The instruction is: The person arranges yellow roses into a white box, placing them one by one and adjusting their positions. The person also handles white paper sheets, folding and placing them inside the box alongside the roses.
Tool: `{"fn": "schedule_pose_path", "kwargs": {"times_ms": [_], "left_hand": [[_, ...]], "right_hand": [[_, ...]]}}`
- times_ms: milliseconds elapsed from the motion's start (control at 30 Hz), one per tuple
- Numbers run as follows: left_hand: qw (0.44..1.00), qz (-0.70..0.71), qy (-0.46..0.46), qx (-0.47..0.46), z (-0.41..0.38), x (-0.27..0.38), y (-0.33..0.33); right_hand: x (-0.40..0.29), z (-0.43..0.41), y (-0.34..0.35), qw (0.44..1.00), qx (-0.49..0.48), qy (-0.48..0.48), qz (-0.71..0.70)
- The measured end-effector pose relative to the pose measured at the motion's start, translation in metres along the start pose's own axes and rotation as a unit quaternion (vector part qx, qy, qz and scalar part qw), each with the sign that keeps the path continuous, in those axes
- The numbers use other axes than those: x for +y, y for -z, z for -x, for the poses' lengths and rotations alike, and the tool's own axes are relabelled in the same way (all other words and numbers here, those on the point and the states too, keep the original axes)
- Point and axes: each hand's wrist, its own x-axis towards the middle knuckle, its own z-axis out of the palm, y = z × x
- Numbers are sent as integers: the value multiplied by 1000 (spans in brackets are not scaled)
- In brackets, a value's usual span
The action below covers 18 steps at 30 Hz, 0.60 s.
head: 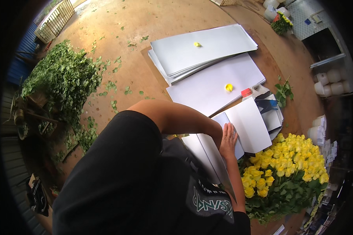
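My right hand (229,140) lies flat on a pale corrugated sheet (238,149), its fingers extended and slightly apart. My left forearm crosses in from the left and ends against my right hand; the left hand itself is hidden. A white folded cardboard piece (248,124) stands over the sheet on the right, and another white panel (203,157) slopes down beside my body. Yellow roses (288,158) with green leaves are massed right of my hands. Flat white cardboard sheets (214,85) lie beyond, with a yellow petal (229,87) on top.
A second stack of pale sheets (200,53) lies farther off. A white container with a red cap (246,92) stands by the cardboard. Cut green foliage (64,79) is heaped on the left, near a plastic crate (55,22). Loose leaves dot the floor (129,38).
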Motion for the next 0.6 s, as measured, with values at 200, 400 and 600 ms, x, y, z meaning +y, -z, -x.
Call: {"fn": "schedule_pose_path", "kwargs": {"times_ms": [200, 400, 600], "left_hand": [[899, 271, 17, 343, 34, -62, -22], [763, 523, -135, 356, 5, -85, -73], [765, 501, 70, 398, 2, -66, -72]], "right_hand": [[-2, -1, -5, 999, -9, -37, -29], [-1, 0, 3, 998, -35, -14, -52], [0, -3, 16, 992, -120, 5, -38]]}}
